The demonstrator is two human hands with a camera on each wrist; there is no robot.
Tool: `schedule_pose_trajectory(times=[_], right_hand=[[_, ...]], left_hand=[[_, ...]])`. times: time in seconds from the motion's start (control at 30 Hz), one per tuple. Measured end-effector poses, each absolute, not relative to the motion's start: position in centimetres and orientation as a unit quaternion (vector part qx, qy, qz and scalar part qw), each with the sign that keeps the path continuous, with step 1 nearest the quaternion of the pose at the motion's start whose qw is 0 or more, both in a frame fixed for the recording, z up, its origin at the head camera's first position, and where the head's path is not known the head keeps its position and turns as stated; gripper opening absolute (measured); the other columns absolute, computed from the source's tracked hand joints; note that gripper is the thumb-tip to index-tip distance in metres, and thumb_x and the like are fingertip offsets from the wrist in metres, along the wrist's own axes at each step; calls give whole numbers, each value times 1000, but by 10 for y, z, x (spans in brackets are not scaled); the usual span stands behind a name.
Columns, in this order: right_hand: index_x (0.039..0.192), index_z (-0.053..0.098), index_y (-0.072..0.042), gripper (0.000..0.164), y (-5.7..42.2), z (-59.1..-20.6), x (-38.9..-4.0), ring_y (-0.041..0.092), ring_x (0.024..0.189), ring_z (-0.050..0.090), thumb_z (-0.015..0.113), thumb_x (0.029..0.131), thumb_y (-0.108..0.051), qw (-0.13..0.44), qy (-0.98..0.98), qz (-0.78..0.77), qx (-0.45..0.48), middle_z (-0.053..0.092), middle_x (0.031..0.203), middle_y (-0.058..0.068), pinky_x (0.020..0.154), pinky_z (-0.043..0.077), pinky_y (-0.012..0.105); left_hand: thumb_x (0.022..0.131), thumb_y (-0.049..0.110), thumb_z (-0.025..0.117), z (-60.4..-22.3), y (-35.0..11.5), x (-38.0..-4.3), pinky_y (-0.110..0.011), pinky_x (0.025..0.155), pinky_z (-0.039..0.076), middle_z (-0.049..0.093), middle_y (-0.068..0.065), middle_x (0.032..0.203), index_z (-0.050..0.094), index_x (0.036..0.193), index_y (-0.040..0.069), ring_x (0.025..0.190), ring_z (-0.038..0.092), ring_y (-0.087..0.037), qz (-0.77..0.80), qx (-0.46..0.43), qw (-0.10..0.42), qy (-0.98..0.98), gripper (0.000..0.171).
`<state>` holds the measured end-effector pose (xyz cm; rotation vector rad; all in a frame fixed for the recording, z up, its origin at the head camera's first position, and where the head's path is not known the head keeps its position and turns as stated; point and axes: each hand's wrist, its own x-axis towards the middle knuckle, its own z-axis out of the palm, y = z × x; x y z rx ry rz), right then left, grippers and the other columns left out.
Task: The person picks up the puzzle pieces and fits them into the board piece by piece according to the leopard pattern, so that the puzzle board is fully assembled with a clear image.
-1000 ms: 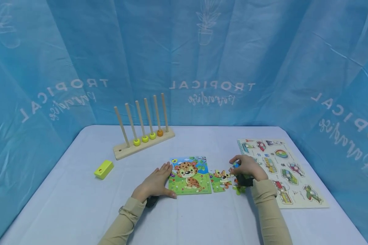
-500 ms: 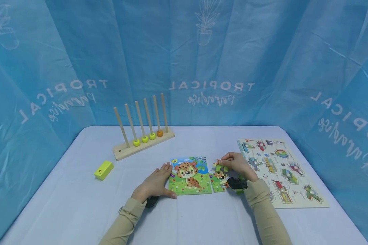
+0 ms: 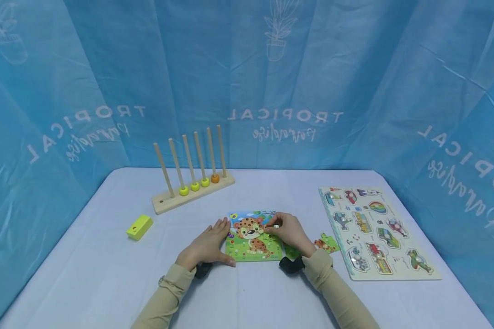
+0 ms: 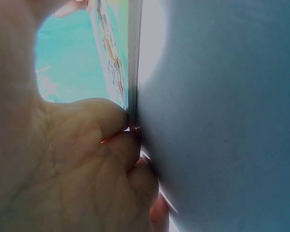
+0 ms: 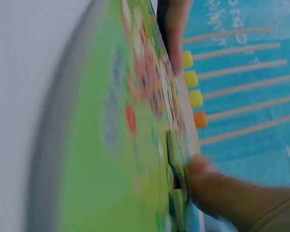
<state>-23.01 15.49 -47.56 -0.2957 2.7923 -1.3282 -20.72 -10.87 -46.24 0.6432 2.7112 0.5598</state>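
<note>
- A blue cloth [image 3: 247, 77] hangs all round the far side of the room, white lettering reading backwards across the middle of the frame.
- Below it a table [image 3: 247, 299] with a pale cover fills the lower part of the frame.
- The leopard puzzle [image 3: 251, 249] lies flat on the table, just below the centre of the frame.
- From here I see the person's left hand [image 3: 207, 244] at the puzzle's left edge, fingers stretched out and thumb spread wide; the fingertips touch the edge and grip nothing.
- The right hand [image 3: 290, 230] reaches over the puzzle's right side, finger and thumb bent close together, pinching a small green puzzle piece [image 3: 269, 237] at the leopard picture.
- Another bit of green puzzle [image 3: 290, 251] shows beside the board, partly hidden under the right wrist.
- Loose pieces [image 3: 328, 243] lie right of that wrist, near the big picture board [image 3: 356, 238] of vehicles at the right of the frame.
- Left of centre, a wooden rack [image 3: 193, 195] stands upright with six pegs, three yellow beads and an orange one sitting low on them.
- A yellow block [image 3: 139, 227] lies at the left of the frame.
</note>
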Motion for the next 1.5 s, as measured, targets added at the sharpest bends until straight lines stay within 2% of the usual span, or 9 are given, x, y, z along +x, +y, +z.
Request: schedule_pose_trajectory(times=[0.17,0.5,0.7,0.83,0.93,1.03,1.27,1.43,1.5], right_hand=[[94,67,-17,27,151,-479,-234,18,72,43,81,78,-32,-16,922,-378,-83,52,105,8,61,39,31],[96,68,-14,30,154,-473,-233,17,82,53,83,76,-31,-20,929,-356,-95,59,99,6,73,49,35],[102,68,-12,19,171,-475,-234,15,78,57,73,87,-23,11,899,-428,-85,63,96,6,65,51,30],[107,67,-9,18,197,-470,-232,17,82,62,64,94,-20,-4,877,-478,-52,68,100,10,65,51,28],[112,67,-6,23,217,-466,-228,22,93,63,62,95,-21,-23,875,-480,-50,69,109,13,74,51,28],[121,64,-5,31,237,-467,-219,26,101,62,64,94,-21,-2,886,-457,-78,67,117,14,78,52,30],[138,52,-8,66,260,-475,-204,28,114,56,80,79,-21,67,903,-385,-181,60,129,13,83,50,29],[133,56,-9,59,259,-474,-204,24,105,56,80,79,-14,73,899,-391,-180,61,124,11,81,49,26],[131,58,-8,54,256,-471,-206,20,94,55,78,80,-10,68,899,-402,-159,60,118,11,72,48,26]], left_hand=[[69,54,80,-461,-109,-207,-51,124,12,9,-18,162,17,154,0,151,8,-34,193,228,148,943,119],[70,54,80,-457,-106,-208,-51,124,12,9,-18,163,17,154,0,151,8,-33,194,234,148,941,118],[70,53,80,-459,-106,-206,-51,124,13,10,-18,162,17,153,-1,151,9,-33,191,233,150,942,118],[70,53,80,-460,-107,-205,-51,124,13,10,-18,162,17,153,-1,151,9,-33,189,232,152,942,118],[70,53,81,-459,-108,-204,-51,124,13,10,-18,162,18,153,-1,151,10,-33,191,230,147,943,117],[70,52,81,-458,-108,-204,-51,124,13,11,-19,162,18,153,-1,151,10,-34,193,229,144,943,117],[69,54,80,-460,-108,-205,-51,124,12,10,-17,163,17,153,0,151,9,-33,194,226,145,944,118],[69,53,81,-460,-108,-204,-51,124,12,10,-17,163,18,153,0,151,10,-33,197,221,145,944,118],[69,53,81,-460,-109,-204,-51,124,12,10,-17,163,18,153,0,152,9,-33,196,221,145,944,118]])
